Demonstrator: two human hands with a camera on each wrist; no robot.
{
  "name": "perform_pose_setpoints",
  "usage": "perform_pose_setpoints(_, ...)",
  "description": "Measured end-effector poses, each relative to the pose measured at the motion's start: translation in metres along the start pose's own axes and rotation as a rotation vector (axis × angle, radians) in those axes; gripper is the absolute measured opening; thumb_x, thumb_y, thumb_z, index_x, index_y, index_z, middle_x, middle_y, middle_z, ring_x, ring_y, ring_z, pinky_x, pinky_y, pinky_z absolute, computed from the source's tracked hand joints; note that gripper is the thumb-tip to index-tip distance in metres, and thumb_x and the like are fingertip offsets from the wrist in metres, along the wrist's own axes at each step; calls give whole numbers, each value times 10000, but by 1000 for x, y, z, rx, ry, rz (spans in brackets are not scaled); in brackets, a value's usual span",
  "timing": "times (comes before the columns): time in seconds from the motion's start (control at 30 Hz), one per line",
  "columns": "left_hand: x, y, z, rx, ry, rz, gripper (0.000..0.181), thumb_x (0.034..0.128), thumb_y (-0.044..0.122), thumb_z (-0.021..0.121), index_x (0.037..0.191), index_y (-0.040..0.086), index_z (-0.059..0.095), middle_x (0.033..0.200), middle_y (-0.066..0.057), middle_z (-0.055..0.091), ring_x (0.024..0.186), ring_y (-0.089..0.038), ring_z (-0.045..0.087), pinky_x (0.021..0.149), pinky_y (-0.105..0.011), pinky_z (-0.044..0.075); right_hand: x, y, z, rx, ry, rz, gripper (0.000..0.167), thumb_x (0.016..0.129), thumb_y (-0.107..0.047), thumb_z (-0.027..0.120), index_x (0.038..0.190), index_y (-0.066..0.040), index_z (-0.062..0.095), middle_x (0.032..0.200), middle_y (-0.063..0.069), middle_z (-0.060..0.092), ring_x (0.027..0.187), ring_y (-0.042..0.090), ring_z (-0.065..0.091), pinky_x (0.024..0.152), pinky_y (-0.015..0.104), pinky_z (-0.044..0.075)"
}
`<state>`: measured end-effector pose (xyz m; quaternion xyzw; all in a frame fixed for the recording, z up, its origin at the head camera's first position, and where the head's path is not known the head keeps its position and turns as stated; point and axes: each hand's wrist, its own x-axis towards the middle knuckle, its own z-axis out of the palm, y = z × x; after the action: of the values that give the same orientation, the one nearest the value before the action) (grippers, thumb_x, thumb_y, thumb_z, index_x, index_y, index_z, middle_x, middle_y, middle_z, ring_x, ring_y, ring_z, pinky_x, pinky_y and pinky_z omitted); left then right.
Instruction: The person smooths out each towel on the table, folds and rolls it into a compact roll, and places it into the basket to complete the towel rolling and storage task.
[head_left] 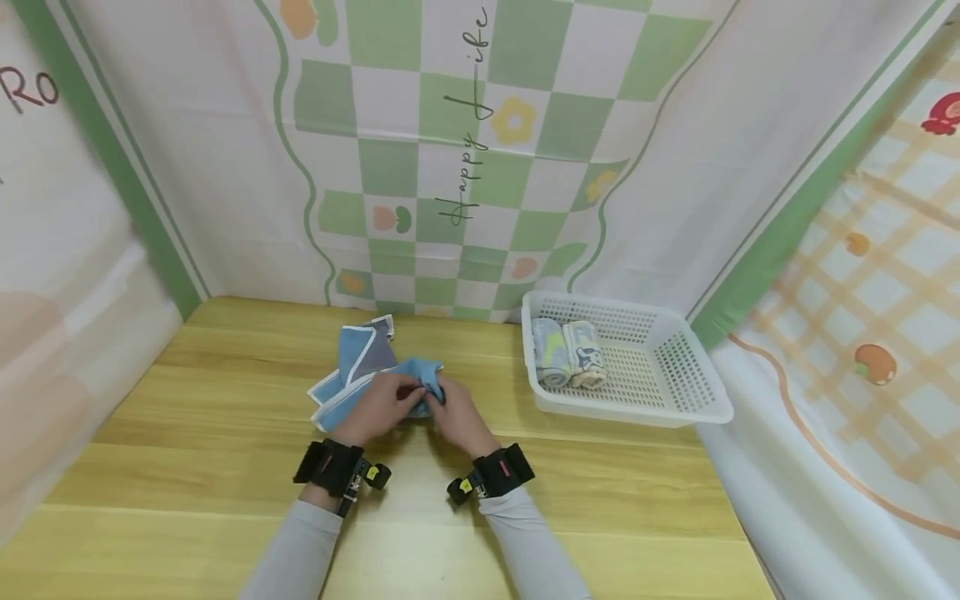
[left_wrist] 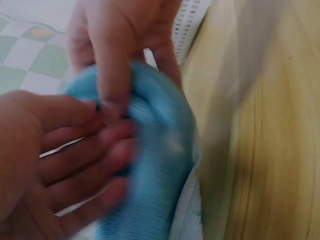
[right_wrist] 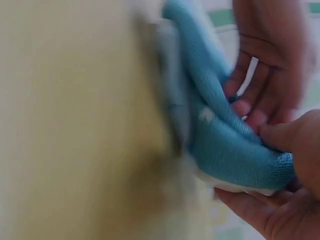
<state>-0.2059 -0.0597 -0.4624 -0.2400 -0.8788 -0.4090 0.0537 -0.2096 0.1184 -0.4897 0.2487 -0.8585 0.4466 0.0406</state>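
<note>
A blue towel point(head_left: 420, 367) with white edging is bunched between both hands above the wooden table. The left hand point(head_left: 381, 404) pinches its near side, thumb towards the fingers. From the other side the right hand point(head_left: 459, 417) grips a folded end, with the thumb on top and fingers beneath in the right wrist view. In the left wrist view the fingertips of both hands meet at a fold of the towel point(left_wrist: 155, 150). Behind the left hand lies more crumpled cloth point(head_left: 363, 354), blue and greyish purple with white borders; whether it is one piece cannot be told.
To the right stands a white plastic basket point(head_left: 630, 408) with perforated walls. Two rolled towels, one grey-blue and yellow point(head_left: 551, 354) and one pale patterned point(head_left: 585, 354), lie at its left end. Printed curtains point(head_left: 465, 167) hang behind the wooden table point(head_left: 187, 467).
</note>
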Motion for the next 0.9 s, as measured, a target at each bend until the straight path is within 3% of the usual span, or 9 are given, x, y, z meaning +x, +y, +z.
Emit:
perform_pose_setpoints(0.03,0,1,-1,4,54,26,63,944,87,711,984,55,749,902,-66,702,823,-205,652,731,-343,552,1,-1,-4,-3,-2,3,99,1011,-57,602,1100,-63,646,1080,82,697,991,158,653,822,299,558)
perform_pose_setpoints(0.17,-1,4,-8,53,190,125,486,850,36,801,1311,54,647,1357,-177,593,1277,-373,546,1044,-527,479,2,-13,-22,6,-54,-25,62,990,-119,660,945,-90,631,888,5,628,828,92,603,702,231,502)
perform_pose_setpoints(0.27,-1,10,-10,14,122,199,598,886,-5,741,1448,56,545,1485,-189,500,1402,-415,418,1129,-582,383,-1,-24,-33,-2,-110,-35,182,981,-137,681,840,-104,572,759,-30,479,690,66,496,624,208,422)
perform_pose_setpoints(0.33,-2,14,-9,-41,37,226,547,935,-17,671,1460,63,541,1476,-157,532,1393,-378,451,1130,-562,393,-4,-29,-41,-13,-144,-22,230,977,-142,686,801,-114,542,722,-50,410,643,54,442,603,201,391)
perform_pose_setpoints(0.43,-3,19,-5,-120,-50,231,415,979,-3,617,1388,67,617,1336,-101,639,1269,-285,570,1062,-495,472,-9,-35,-52,-11,-190,32,241,966,-145,695,777,-114,547,686,-58,374,607,48,419,589,195,383)
perform_pose_setpoints(0.5,-4,19,-4,-112,-51,231,346,973,25,648,1313,81,675,1274,-88,647,1190,-262,599,996,-472,513,-12,-36,-59,-12,-218,52,215,952,-171,721,786,-126,593,664,-63,355,594,50,404,582,195,366)
perform_pose_setpoints(0.67,-6,20,-10,-39,46,231,145,869,16,762,987,94,732,1260,-140,599,1242,-334,537,1020,-506,489,-14,-39,-70,-30,-273,35,117,919,-268,769,965,-161,751,670,-90,492,570,40,447,566,186,365)
perform_pose_setpoints(0.8,-6,17,-22,-3,157,266,305,752,-33,837,781,151,595,1290,-119,627,1308,-347,499,1124,-561,368,-14,-41,-77,-19,-285,18,198,905,-236,785,1072,-129,776,793,-69,695,618,31,590,586,193,472)
perform_pose_setpoints(0.9,-4,14,-30,5,229,309,393,734,-106,785,685,157,496,1261,-110,680,1277,-353,528,1152,-638,267,-14,-44,-83,0,-267,1,155,905,-120,770,1057,-89,772,826,-29,726,682,48,632,634,223,526)
